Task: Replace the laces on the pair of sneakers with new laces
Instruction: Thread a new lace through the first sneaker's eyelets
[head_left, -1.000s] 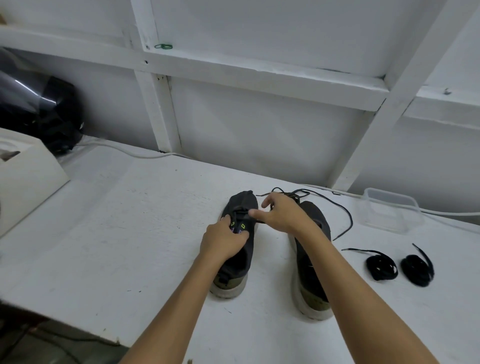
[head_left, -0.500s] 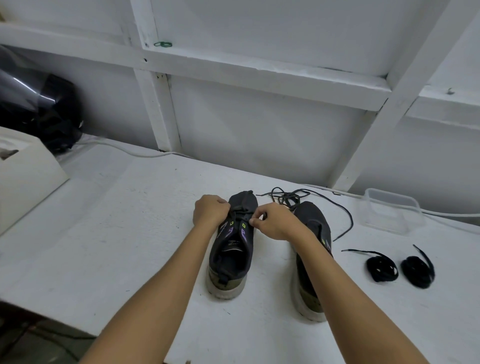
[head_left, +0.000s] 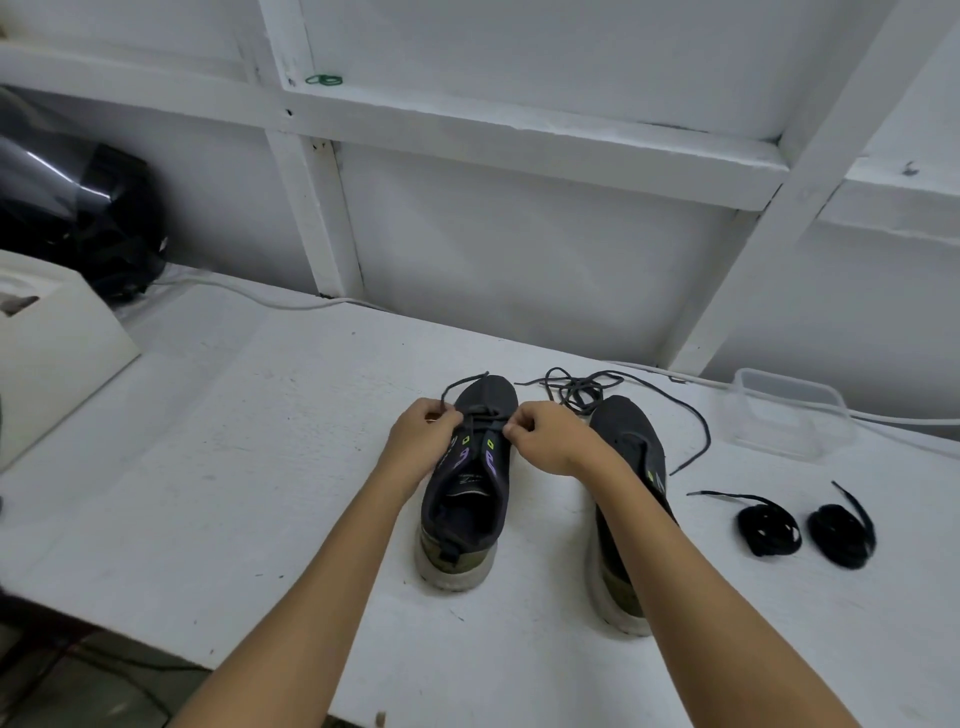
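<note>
Two dark sneakers stand side by side on the white table, toes away from me. On the left sneaker (head_left: 467, 499) a dark grey lace (head_left: 480, 413) runs across near the toe. My left hand (head_left: 422, 434) pinches that lace at the shoe's left side, its free end arcing over the toe. My right hand (head_left: 550, 439) pinches the lace at the shoe's right side. The right sneaker (head_left: 626, 452) is partly hidden under my right forearm. A loose grey lace (head_left: 584, 389) lies tangled behind it. Two coiled black laces (head_left: 769, 525) (head_left: 841, 532) lie to the right.
A clear plastic container (head_left: 784, 415) stands at the back right by a white cable. A white box (head_left: 57, 343) and a black helmet (head_left: 78, 208) occupy the far left. The white framed wall rises right behind the table (head_left: 234, 467).
My left hand moved from the sneaker's tongue up to its left side near the toe, then pinched the lace. My right hand shifted to the shoe's right side; the lace end now arcs over the toe.
</note>
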